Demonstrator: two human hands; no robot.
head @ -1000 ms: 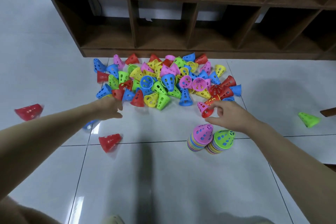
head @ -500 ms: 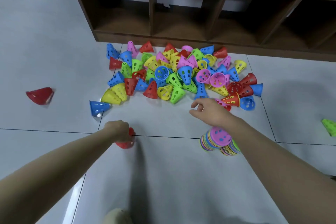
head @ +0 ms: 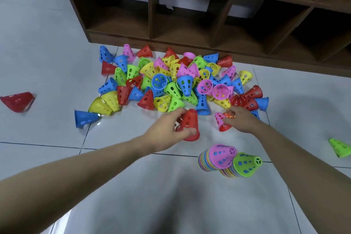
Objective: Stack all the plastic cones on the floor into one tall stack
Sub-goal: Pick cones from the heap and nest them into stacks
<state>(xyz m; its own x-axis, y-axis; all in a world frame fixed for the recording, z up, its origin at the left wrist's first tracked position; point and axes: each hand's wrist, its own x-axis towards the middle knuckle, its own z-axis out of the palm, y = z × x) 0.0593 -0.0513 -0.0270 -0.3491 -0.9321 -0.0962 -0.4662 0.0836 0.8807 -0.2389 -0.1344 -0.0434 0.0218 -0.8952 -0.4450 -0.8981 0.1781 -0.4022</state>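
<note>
**Both hands on cones at the near edge of the pile**

The left hand [head: 167, 131] grips a red cone [head: 190, 125], thumb on its near side and fingers curled round the far side; the cone stands narrow end up, just in front of the cone pile [head: 171, 81]. The right hand [head: 240, 119] pinches an orange-red cone [head: 228, 116] between thumb and fingers at the pile's near right edge. A pink-and-red nested pair [head: 221, 122] lies on its side touching that hand's thumb.

Nearer the person than the pile, 2 stacks stand side by side and touching: the pink-topped stack [head: 218, 157] and, on its right, the green-topped stack [head: 245, 165], both leaning right.

The pile of red, blue, yellow, green and pink perforated cones lies on the white tiled floor [head: 133, 186], against the foot of a brown wooden shelf unit [head: 190, 30]. Left of the pile, 1 blue cone [head: 85, 118] lies on its side just beside it and 1 stray red cone [head: 18, 101] lies well apart. Well to the pile's right lies a lone green cone [head: 340, 147].
</note>
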